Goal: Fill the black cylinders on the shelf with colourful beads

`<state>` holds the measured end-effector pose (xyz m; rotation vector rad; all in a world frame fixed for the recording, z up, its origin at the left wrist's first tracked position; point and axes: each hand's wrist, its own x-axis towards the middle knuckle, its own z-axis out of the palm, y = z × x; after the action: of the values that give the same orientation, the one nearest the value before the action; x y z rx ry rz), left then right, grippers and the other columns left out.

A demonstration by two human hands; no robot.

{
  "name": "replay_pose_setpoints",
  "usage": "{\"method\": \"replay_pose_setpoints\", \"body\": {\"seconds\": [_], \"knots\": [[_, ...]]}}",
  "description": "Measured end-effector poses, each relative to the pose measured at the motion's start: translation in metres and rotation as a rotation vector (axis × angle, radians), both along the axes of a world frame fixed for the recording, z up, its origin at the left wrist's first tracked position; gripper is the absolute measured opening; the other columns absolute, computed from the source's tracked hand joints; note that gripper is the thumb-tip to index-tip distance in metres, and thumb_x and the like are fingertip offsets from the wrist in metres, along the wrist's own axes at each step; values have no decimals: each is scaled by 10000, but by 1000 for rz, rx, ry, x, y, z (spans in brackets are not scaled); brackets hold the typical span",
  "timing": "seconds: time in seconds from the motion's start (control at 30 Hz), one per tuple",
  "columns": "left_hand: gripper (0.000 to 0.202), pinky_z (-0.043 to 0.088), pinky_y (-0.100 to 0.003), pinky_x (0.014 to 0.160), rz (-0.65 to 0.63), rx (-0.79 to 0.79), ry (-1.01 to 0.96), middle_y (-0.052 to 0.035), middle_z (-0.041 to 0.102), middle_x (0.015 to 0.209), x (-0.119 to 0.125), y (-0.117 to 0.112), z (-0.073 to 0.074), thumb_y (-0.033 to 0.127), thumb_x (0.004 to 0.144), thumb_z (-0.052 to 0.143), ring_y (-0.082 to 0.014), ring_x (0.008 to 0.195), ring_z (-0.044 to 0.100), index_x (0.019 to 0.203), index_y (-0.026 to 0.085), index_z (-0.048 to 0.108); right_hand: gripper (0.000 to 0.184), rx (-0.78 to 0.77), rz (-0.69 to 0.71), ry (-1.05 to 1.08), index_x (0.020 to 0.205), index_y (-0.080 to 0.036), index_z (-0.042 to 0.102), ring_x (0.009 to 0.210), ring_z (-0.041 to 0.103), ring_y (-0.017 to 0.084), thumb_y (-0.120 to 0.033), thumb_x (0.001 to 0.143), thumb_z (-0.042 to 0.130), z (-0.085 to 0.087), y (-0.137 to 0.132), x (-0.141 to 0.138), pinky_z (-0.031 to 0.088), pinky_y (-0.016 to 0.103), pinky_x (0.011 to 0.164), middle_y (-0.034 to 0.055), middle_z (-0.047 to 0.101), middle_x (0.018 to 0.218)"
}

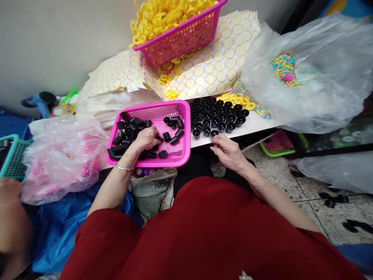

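My left hand reaches into a pink plastic basket. Its fingers close on a small black plastic piece; more black cylindrical pieces lie jumbled around it. Several black cups stand upright in close rows on the white tabletop, right of the basket. At their front edge, my right hand has loosely curled fingers, with a small gap between thumb and forefinger. The fingertips are at the near side of a black cup; whether they touch it is hard to tell.
Behind stands a pink basket of yellow rings on sheets of round stickers. Plastic bags lie at left and right, the latter showing coloured beads. Another person's arm is at far left, near a teal basket.
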<state>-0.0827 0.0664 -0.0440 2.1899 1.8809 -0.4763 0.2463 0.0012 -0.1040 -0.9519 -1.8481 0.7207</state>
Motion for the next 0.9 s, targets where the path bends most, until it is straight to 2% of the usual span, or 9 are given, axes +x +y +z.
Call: {"method": "replay_pose_setpoints", "body": {"seconds": [0.17,0.3,0.4,0.5,0.57,0.63,0.7,0.8,0.9], "knots": [[268,451,-293,728,91,-1,-48,-80,687,955,-5,2,-5,393,597,772,-250,878,632,771,198,716,81,15,1,21,903,-198,623,784,605,171,-187,861,555,4,0,-2,515,324,705,71,635,908],[356,461,-304,703,195,100,-384,-55,687,840,8,-11,10,483,598,768,-222,786,617,770,177,710,67,-4,15,85,883,-198,641,769,604,162,-192,853,582,11,-2,-6,510,311,693,58,640,877],[375,443,-291,621,253,154,-601,-8,643,671,37,-30,25,481,594,764,-179,636,573,787,164,712,86,-51,57,198,925,-197,664,760,597,139,-227,865,611,26,-5,-18,502,281,674,49,646,892],[274,443,-286,627,100,259,-702,-11,659,672,77,-49,33,373,567,770,-168,635,570,743,172,709,233,-138,138,344,1062,-208,677,708,578,107,-294,845,667,42,-6,-37,494,250,612,45,651,971],[215,456,-285,641,1,312,-790,-25,677,696,102,-58,35,308,561,749,-169,659,581,725,174,711,300,-214,168,402,1087,-220,686,674,561,91,-306,802,714,48,-5,-46,497,234,589,27,654,958],[208,467,-280,638,5,301,-899,-21,683,701,119,-62,35,283,560,742,-163,661,586,739,180,721,284,-325,158,490,1031,-216,701,643,554,79,-314,768,744,49,-4,-48,510,223,580,6,662,895],[222,467,-272,615,121,248,-1042,-5,675,680,130,-62,34,310,556,775,-150,640,580,731,186,719,272,-491,146,657,966,-201,693,607,572,72,-350,750,764,47,-4,-42,527,214,560,-8,673,835],[312,450,-267,564,387,176,-1356,-17,650,638,140,-59,33,444,604,798,-125,587,554,594,178,636,343,-744,178,897,934,-184,658,623,648,95,-395,708,806,42,-8,-27,557,214,547,-4,695,803],[530,411,-263,504,589,100,-1622,-55,643,653,155,-55,32,622,735,670,-93,518,503,504,185,481,358,-786,150,959,942,-187,644,660,680,111,-380,698,823,41,-16,-18,579,222,568,2,704,817]]}}
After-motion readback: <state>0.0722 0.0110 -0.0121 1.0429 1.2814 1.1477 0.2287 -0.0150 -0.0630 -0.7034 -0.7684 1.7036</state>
